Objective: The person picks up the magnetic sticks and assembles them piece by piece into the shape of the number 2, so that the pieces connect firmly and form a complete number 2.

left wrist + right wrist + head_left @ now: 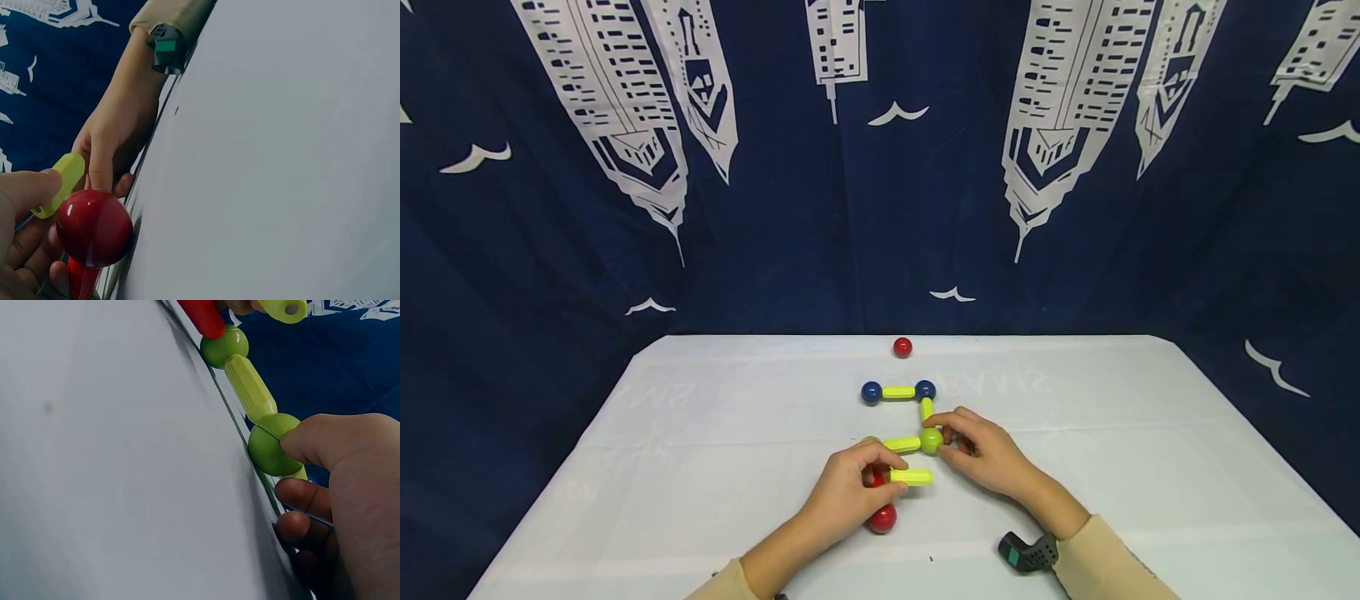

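Note:
Thumb and fingers of my left hand [856,483] pinch a loose yellow rod [912,477], held just in front of a joined chain of balls and rods. My right hand [988,454] grips a green ball [931,440] at the chain's bend, its thumb pressing the ball in the right wrist view. From that ball one yellow rod [902,444] leads left to a second green ball [226,347]. Another yellow rod [927,408] leads back to a blue ball [925,390]. Below my left hand, a red rod [203,315] runs from the second green ball toward a red ball [882,518].
At the chain's far end, a yellow rod [898,392] joins the blue ball to another blue ball [872,393]. A separate red ball [902,347] lies near the white table's [737,500] back edge. Behind hangs a dark blue printed curtain [850,208].

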The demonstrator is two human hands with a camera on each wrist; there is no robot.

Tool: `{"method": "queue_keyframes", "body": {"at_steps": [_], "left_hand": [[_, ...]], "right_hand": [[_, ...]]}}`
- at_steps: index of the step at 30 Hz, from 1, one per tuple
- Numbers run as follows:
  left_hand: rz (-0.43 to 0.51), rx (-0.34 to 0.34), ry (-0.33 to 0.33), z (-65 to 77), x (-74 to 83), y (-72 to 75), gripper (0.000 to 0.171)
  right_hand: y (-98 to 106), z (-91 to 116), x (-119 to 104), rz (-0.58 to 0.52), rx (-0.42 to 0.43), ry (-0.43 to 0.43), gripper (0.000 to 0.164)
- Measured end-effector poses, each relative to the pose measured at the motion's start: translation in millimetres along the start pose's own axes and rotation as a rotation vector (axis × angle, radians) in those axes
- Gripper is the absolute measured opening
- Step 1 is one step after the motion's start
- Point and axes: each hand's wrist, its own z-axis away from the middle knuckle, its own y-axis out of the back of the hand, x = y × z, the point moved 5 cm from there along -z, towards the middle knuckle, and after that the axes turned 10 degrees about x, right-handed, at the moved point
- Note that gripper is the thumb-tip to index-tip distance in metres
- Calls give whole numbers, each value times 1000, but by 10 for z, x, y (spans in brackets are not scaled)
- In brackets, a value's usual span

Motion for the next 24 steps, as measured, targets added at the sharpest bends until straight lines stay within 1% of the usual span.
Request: {"method": "queue_keyframes", "body": {"at_steps": [3, 5, 8, 14, 16, 24], "left_hand": [[-48, -25, -52, 45, 15, -38, 20], [-91, -24, -89, 73, 27, -60, 22], [-160, -2, -146, 107, 42, -89, 26], [-267, 27, -223, 160, 34, -128, 27], [-291, 32, -250, 171, 31, -137, 28], [-334, 54, -363, 198, 30, -158, 34]], "right_hand": [[1, -1, -3, 0, 1, 4, 33], [0, -3, -4, 0, 0, 5, 33], [2, -1, -3, -1, 0, 5, 33], [-8, -4, -3, -4, -3, 3, 33], [-10, -4, -1, -5, -4, 3, 33], [-13, -6, 13, -6, 2, 9, 35]]}}
